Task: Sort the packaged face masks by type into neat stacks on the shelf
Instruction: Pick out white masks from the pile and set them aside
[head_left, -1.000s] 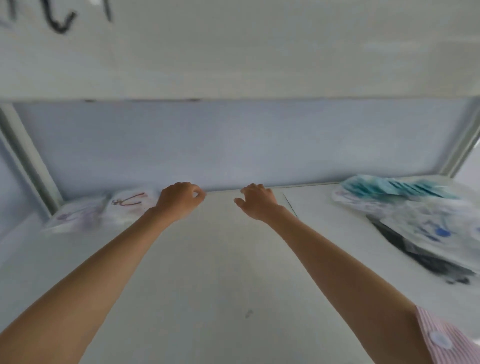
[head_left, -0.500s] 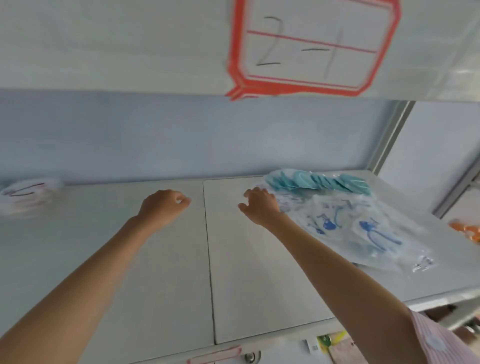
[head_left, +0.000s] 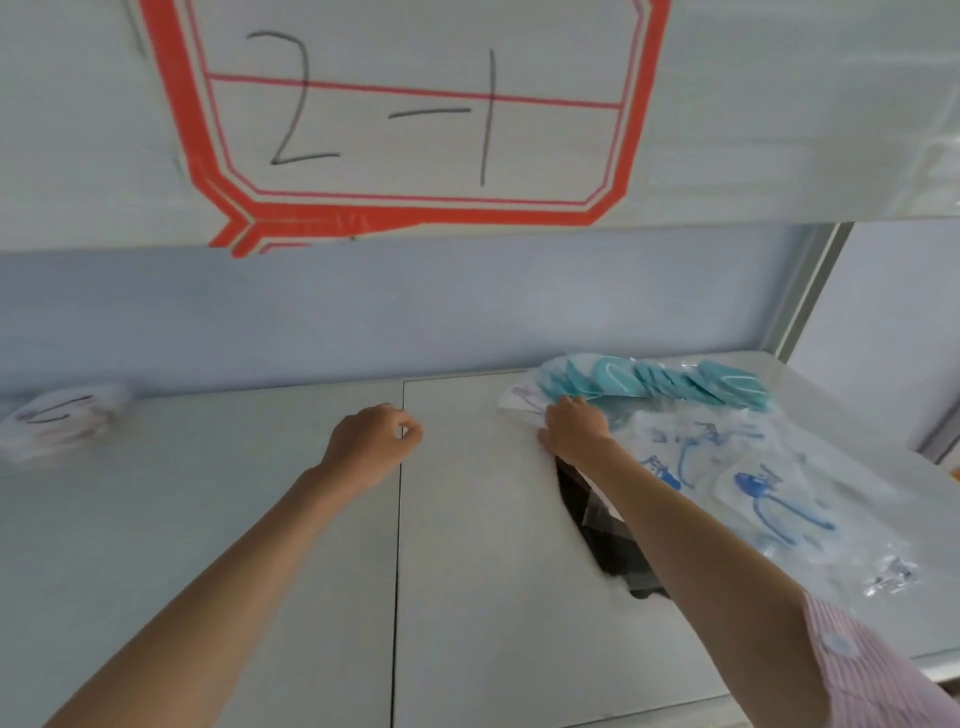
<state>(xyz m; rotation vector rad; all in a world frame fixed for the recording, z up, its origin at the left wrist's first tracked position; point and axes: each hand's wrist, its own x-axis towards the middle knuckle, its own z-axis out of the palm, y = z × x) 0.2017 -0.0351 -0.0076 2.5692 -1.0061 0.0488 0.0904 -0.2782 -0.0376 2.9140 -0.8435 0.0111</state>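
A loose pile of packaged masks lies on the right of the white shelf (head_left: 483, 597). Teal masks (head_left: 675, 382) fan along the back, clear packets with blue print (head_left: 748, 488) lie in front, and black packets (head_left: 608, 540) show beneath my right forearm. My right hand (head_left: 574, 434) lies on the pile's left end, fingertips on a white packet; a grip is not discernible. My left hand (head_left: 371, 447) hovers loosely curled over the shelf's middle and holds nothing. A small blurred stack of white packets (head_left: 57, 421) sits at the far left.
A red-framed label reading 2-1 (head_left: 415, 119) hangs on the board above. A seam (head_left: 399, 545) splits the shelf surface. A grey upright (head_left: 815, 301) bounds the shelf at the back right, and the shelf's front edge runs at the lower right.
The view has swung right and come closer. My right hand has reached onto the left end of the mask pile. My left hand stays over the middle of the shelf.
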